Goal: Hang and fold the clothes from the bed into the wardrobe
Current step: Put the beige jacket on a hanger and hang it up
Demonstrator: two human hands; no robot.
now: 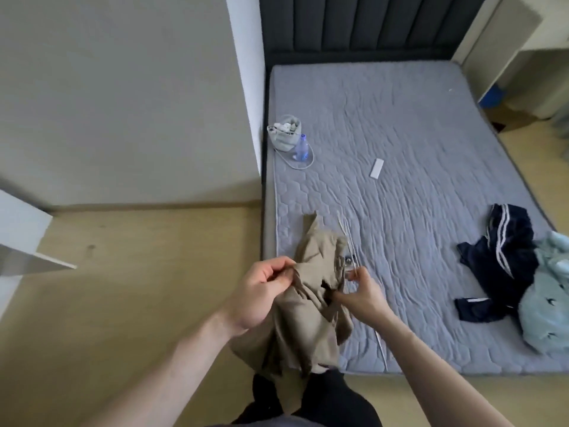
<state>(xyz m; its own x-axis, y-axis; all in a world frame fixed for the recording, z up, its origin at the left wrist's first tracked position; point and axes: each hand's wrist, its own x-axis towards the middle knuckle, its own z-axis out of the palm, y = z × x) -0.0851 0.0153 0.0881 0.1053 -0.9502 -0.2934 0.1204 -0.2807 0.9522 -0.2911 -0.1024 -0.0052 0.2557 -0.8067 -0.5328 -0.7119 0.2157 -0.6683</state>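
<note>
My left hand [261,291] and right hand [360,291] pinch tan garment [308,303] at waist over bed [415,149] edge, likely finding waistband for hanger [349,241]. Navy garment [505,251] waits.

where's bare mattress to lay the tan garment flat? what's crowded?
Widest bare patch: mid mattress, bordered by the headboard, the white remote and the right edge. Crowded: near right corner with navy striped garment and teal plush garment; left edge with grey pouch and bottle; wire hangers beside both hands.
</note>
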